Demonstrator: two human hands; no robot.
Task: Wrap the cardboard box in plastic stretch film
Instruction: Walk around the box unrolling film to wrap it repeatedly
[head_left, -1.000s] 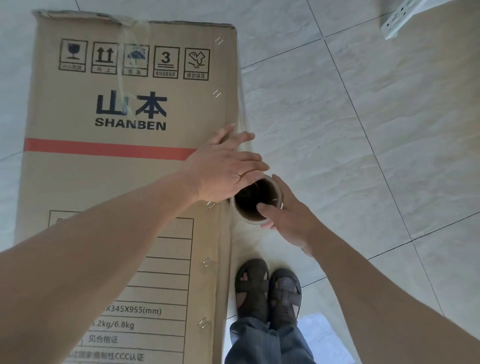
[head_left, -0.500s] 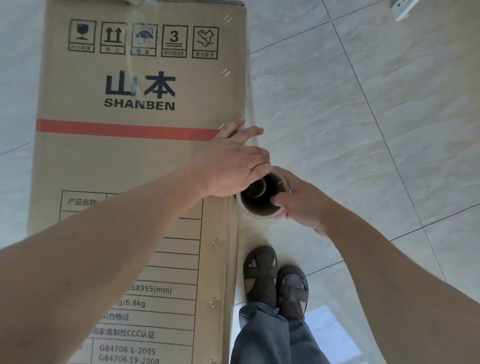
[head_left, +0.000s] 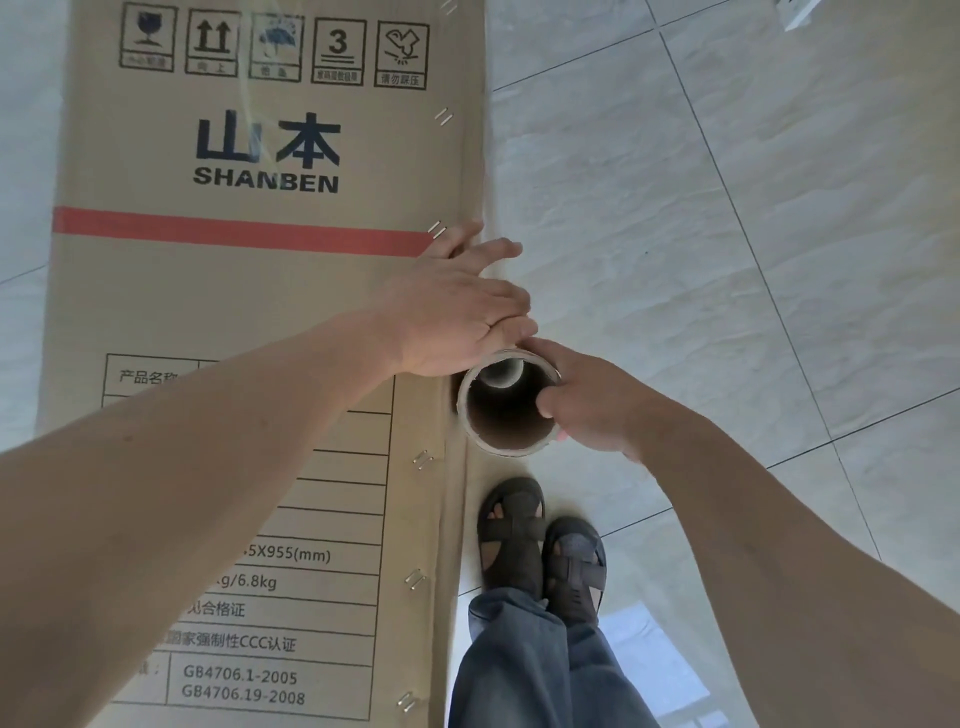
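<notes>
Standing tall on the floor (head_left: 727, 208), the cardboard box (head_left: 249, 312) looks stiff and light. The left hand (head_left: 457, 317) presses flat, fingers spread, at its right edge. The right hand (head_left: 582, 400) pinches the film roll's (head_left: 506, 402) core rim; the thin, clingy film wants steady tension.

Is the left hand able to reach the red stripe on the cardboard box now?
Probably yes: the left hand lies flat on the cardboard box, its fingers already beside the red stripe, with nothing between them.
</notes>
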